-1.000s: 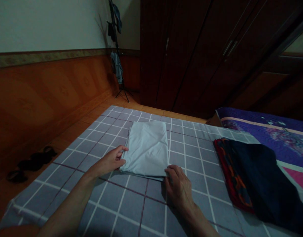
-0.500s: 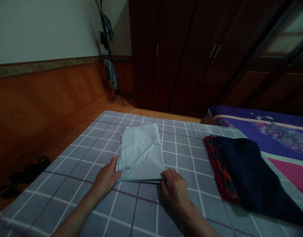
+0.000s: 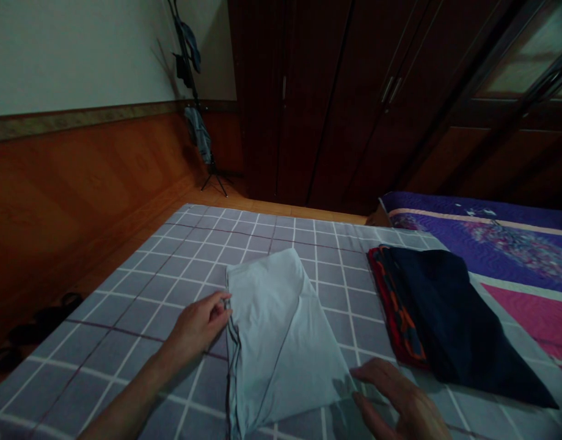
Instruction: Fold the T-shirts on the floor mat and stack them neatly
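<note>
Pale blue-grey cloth (image 3: 272, 342) lies on the grey checked bedsheet (image 3: 171, 293), a soft layered piece running from the middle of the sheet toward you, narrowing at its top and reaching the bottom of the view at its lower end. Your left hand (image 3: 198, 330) sits at its left edge, fingers loosely curled against the fabric; whether they pinch it or only touch it, you cannot tell from this view. Your right hand (image 3: 395, 397) is open, fingers spread, at the cloth's lower right corner, and it is unclear whether the fingertips make contact. For cleaner handling, you do better to take that corner firmly between thumb and fingers rather than brush it, keep the left edge pinned, and smooth the long diagonal crease with a flat palm, using the sheet's straight lines as a guide for squaring the layers. Just to the right, apart from the cloth, a dark navy garment (image 3: 437, 305) rests on a red and orange patterned cloth (image 3: 388, 311), beside a purple floral quilt (image 3: 505, 244). No brand, label or readable writing shows anywhere: not on the fabrics, the dark wooden wardrobe (image 3: 317, 104) ahead, or the clothes (image 3: 197, 131) hanging on a stand by the wall.
</note>
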Action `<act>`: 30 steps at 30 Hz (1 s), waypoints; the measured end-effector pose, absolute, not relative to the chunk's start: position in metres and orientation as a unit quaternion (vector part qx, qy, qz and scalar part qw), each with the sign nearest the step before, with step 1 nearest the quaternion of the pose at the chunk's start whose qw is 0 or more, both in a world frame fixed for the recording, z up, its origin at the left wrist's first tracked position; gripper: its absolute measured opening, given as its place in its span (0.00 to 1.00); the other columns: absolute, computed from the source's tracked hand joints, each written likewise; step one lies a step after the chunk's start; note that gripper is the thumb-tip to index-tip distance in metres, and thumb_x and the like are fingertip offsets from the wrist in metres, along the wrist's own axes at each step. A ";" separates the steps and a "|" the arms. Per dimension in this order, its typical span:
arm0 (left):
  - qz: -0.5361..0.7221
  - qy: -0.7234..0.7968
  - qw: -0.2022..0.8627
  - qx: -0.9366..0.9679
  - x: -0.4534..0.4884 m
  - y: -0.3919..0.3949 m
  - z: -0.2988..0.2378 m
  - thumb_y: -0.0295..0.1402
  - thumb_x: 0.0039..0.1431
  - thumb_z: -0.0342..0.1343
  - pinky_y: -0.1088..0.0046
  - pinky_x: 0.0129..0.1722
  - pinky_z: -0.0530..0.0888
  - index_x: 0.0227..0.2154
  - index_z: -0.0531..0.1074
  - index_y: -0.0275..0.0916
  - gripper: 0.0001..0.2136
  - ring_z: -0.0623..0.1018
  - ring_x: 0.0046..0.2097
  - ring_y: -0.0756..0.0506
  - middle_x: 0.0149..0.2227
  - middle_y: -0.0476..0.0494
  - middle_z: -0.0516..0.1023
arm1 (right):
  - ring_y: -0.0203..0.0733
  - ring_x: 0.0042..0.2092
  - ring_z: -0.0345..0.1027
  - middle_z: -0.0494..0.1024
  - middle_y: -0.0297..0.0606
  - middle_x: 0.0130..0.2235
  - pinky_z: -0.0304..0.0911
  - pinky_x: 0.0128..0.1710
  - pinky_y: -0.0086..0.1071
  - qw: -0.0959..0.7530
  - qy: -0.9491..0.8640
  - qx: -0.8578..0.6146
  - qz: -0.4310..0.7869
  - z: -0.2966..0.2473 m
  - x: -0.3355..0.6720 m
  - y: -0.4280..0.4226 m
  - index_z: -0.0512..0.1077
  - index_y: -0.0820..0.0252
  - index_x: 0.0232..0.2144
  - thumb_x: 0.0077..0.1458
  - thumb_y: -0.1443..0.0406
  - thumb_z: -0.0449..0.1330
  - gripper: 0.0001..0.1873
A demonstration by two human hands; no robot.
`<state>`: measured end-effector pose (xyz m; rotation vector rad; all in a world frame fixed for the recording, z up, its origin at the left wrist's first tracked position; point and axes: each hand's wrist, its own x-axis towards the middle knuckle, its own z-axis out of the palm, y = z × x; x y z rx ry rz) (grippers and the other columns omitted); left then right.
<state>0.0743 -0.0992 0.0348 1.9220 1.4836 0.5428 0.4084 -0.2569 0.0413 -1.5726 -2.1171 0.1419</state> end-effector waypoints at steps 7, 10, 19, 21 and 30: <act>0.236 0.548 0.212 0.774 0.097 -0.007 0.023 0.34 0.51 0.53 0.69 0.40 0.69 0.30 0.74 0.40 0.07 0.75 0.37 0.43 0.33 0.45 0.76 | 0.52 0.56 0.64 0.70 0.47 0.55 0.67 0.50 0.44 0.247 -0.886 -0.392 0.013 0.024 0.306 -0.208 0.66 0.58 0.52 0.55 0.57 0.58 0.24; 0.227 0.536 0.216 0.784 0.095 0.001 0.013 0.34 0.53 0.52 0.68 0.42 0.69 0.30 0.75 0.40 0.07 0.74 0.39 0.43 0.33 0.44 0.76 | 0.52 0.56 0.63 0.71 0.46 0.54 0.66 0.50 0.44 0.252 -0.908 -0.331 -0.049 -0.001 0.282 -0.200 0.65 0.59 0.52 0.58 0.62 0.57 0.20; 0.196 0.501 0.236 0.809 0.082 0.009 0.007 0.38 0.52 0.56 0.68 0.41 0.67 0.31 0.74 0.40 0.08 0.72 0.40 0.42 0.34 0.44 0.74 | 0.49 0.52 0.68 0.75 0.39 0.51 0.71 0.44 0.38 0.297 -0.882 -0.329 -0.158 -0.038 0.278 -0.192 0.68 0.55 0.51 0.61 0.60 0.52 0.16; 0.178 0.493 0.245 0.816 0.081 0.011 0.009 0.38 0.52 0.57 0.68 0.41 0.67 0.31 0.73 0.40 0.08 0.72 0.40 0.42 0.34 0.45 0.74 | 0.47 0.52 0.68 0.74 0.38 0.51 0.70 0.45 0.37 0.313 -0.876 -0.330 -0.162 -0.043 0.277 -0.190 0.68 0.54 0.51 0.61 0.61 0.53 0.16; 0.139 0.487 0.207 0.837 0.084 0.006 0.011 0.37 0.49 0.60 0.69 0.39 0.64 0.29 0.70 0.40 0.08 0.69 0.40 0.42 0.33 0.47 0.71 | 0.41 0.51 0.70 0.74 0.31 0.52 0.67 0.51 0.33 0.358 -0.850 -0.361 -0.136 -0.064 0.272 -0.193 0.70 0.50 0.49 0.58 0.65 0.57 0.16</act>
